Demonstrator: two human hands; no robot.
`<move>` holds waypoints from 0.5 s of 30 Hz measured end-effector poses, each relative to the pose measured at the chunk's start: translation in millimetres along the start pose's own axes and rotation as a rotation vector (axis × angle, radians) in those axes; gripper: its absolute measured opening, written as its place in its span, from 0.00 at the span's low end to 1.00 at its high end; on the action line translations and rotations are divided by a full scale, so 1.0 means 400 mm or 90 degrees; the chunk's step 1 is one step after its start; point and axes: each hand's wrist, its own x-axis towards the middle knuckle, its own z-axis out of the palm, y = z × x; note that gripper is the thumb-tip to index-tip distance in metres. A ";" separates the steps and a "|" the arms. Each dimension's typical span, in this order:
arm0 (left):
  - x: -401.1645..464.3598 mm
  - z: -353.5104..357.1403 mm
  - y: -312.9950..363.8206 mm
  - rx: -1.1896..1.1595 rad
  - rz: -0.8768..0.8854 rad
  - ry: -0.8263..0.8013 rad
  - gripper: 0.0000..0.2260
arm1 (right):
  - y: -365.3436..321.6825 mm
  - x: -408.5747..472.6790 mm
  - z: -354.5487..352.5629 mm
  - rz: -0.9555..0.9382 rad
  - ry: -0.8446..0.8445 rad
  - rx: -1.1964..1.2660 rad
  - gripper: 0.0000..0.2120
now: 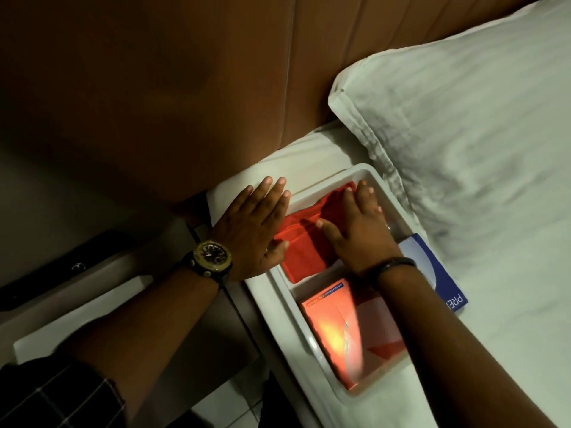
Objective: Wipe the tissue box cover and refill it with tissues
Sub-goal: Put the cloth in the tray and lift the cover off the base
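Hands flat on the job: the left hand [253, 230], fingers spread and holding nothing, braces the white tray [383, 193] at its near rim on the bed [509, 304]. The right hand [358, 227] presses open-palmed on a red cloth [299, 254] inside the tray. An orange tissue pack [327, 322] lies in the next section; a blue box [438, 273] sits just beside the tray.
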 end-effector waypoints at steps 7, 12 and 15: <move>-0.082 -0.072 0.123 -0.213 -0.071 0.030 0.33 | 0.085 -0.224 -0.107 0.147 0.276 0.135 0.25; -0.084 -0.118 0.307 -0.376 -0.094 -0.056 0.25 | 0.100 -0.377 -0.075 0.354 0.302 0.318 0.12; -0.056 -0.105 0.375 -0.335 -0.100 -0.139 0.32 | 0.100 -0.398 -0.050 0.428 0.260 0.462 0.13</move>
